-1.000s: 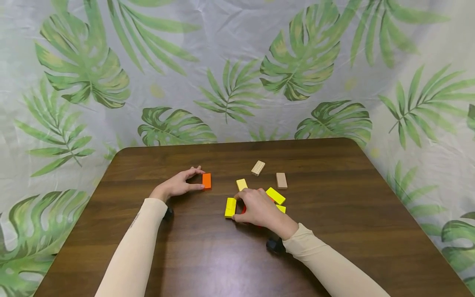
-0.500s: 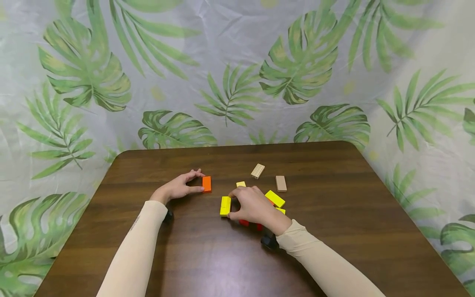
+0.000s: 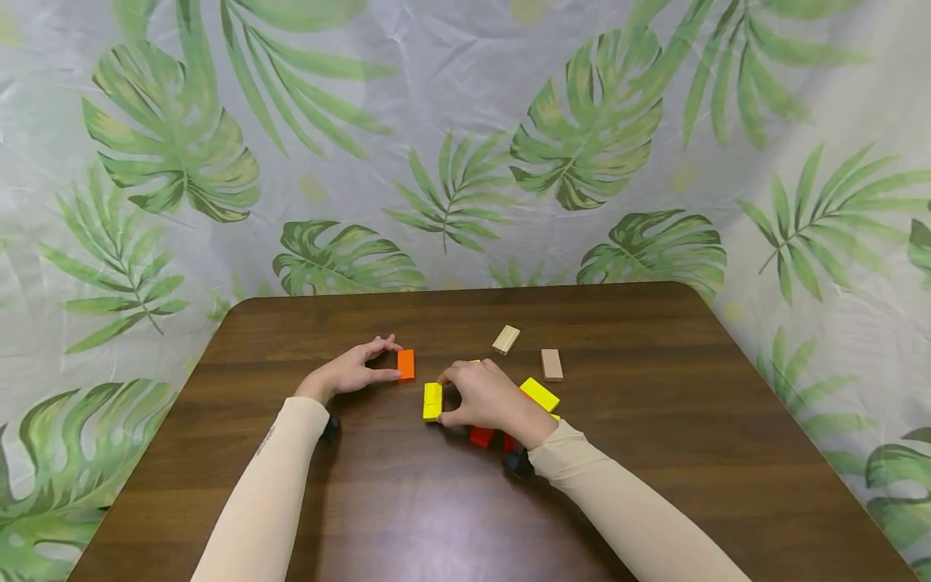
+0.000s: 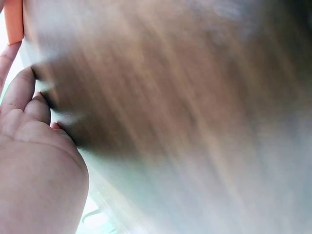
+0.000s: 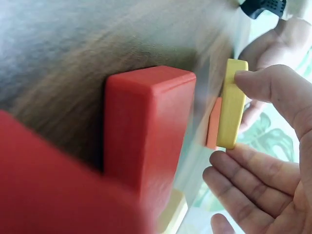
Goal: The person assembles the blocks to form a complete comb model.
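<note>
The person's left hand (image 3: 347, 372) holds an orange block (image 3: 406, 365) on the table, with thumb and a fingertip at its two ends. In the left wrist view only part of that orange block (image 4: 14, 22) shows, at the upper left corner. The right hand (image 3: 486, 394) pinches a yellow block (image 3: 432, 402) by its ends, just right of and nearer than the orange one. The right wrist view shows this yellow block (image 5: 233, 105) between thumb and finger, the other fingers extended. Red blocks (image 3: 481, 436) lie partly hidden under the right hand and wrist.
Another yellow block (image 3: 539, 394) lies right of the right hand, among the red ones. Two plain wooden blocks, one striped (image 3: 506, 339) and one pinkish (image 3: 551, 365), lie farther back. A pale yellow block (image 5: 174, 212) is mostly hidden. A leaf-print cloth (image 3: 451, 194) hangs behind the table.
The right hand has moved left with the yellow block, closer to the orange block, uncovering more of the red blocks. The left hand and orange block stay in place; the head view has tilted slightly.
</note>
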Available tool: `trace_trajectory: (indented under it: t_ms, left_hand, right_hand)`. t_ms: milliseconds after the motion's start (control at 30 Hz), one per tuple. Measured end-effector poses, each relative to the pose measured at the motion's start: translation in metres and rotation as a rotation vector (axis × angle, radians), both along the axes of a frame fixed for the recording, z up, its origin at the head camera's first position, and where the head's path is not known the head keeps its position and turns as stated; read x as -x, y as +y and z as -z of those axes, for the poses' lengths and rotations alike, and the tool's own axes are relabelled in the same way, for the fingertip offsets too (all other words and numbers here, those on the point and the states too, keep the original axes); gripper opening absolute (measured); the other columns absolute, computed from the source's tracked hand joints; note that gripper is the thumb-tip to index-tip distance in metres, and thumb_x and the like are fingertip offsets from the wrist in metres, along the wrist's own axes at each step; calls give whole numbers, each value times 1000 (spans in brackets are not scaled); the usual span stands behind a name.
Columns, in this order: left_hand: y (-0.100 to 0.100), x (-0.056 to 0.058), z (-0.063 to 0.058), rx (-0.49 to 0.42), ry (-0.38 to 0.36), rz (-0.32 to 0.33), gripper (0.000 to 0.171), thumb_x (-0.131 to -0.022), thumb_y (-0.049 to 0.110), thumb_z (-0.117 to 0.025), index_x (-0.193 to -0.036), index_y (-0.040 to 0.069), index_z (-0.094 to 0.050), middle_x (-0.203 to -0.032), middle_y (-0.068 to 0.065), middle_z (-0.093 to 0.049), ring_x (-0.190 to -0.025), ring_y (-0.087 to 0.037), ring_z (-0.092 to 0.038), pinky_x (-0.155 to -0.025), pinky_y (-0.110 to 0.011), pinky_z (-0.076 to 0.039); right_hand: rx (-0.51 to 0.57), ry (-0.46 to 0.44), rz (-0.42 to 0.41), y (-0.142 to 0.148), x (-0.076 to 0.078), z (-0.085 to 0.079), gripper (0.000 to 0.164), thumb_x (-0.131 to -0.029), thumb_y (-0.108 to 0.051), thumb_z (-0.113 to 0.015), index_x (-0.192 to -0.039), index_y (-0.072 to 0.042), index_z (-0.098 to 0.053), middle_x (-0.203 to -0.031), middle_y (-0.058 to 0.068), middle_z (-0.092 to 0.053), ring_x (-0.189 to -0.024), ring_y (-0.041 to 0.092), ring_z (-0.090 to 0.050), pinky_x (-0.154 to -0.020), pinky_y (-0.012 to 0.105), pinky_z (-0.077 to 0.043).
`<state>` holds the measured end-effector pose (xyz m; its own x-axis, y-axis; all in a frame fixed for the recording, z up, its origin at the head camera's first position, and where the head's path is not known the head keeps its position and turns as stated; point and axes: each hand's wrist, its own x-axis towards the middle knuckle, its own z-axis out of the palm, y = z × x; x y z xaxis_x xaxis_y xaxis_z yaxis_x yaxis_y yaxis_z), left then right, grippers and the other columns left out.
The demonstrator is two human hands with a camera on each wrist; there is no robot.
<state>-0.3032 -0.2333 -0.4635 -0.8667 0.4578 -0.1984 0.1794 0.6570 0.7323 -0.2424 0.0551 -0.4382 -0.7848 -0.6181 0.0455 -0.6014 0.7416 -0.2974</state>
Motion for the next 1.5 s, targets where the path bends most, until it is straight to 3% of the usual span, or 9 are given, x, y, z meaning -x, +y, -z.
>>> trace_trajectory:
  t_ms: [367, 767, 1000, 1500]
  left_hand:
    - [2, -1, -3, -12, -11, 2, 61, -104, 35, -73, -155, 8, -53, -179, -17, -22, -168, -45, -3, -133, -69, -11]
    - [0, 2, 0, -11, -18, 3, 62, -103, 41, -72, -154, 11, -54, -180, -14, -20, -169, -41, -1, -134, -67, -9]
    - [1, -1, -3, -5, -12, 20, 63, -103, 43, -72, -153, 11, -54, -179, -17, -19, -168, -46, -3, -132, -72, -10]
    - [3, -3, -3, -35, -35, -1, 57, -105, 32, -71, -154, 8, -53, -180, -17, -19, -169, -43, -2, -133, -69, -10]
  right_hand:
    - [-42, -12, -18, -17, 7, -1, 56, -89, -44, -85, -133, -11, -75, -130, 3, -77, -117, 24, -72, -107, 50, -55]
    - [-52, 4, -46, -34, 14, -2, 54, -88, -43, -86, -131, -11, -77, -128, 4, -77, -116, 22, -73, -103, 48, -57]
    - [-73, 3, -65, -41, 17, 3, 55, -88, -43, -86, -131, -11, -77, -126, 4, -78, -111, 21, -74, -97, 42, -60]
    - [-85, 2, -55, -45, 21, 6, 52, -90, -44, -86, -130, -13, -77, -121, 2, -77, -107, 21, -72, -93, 41, -60]
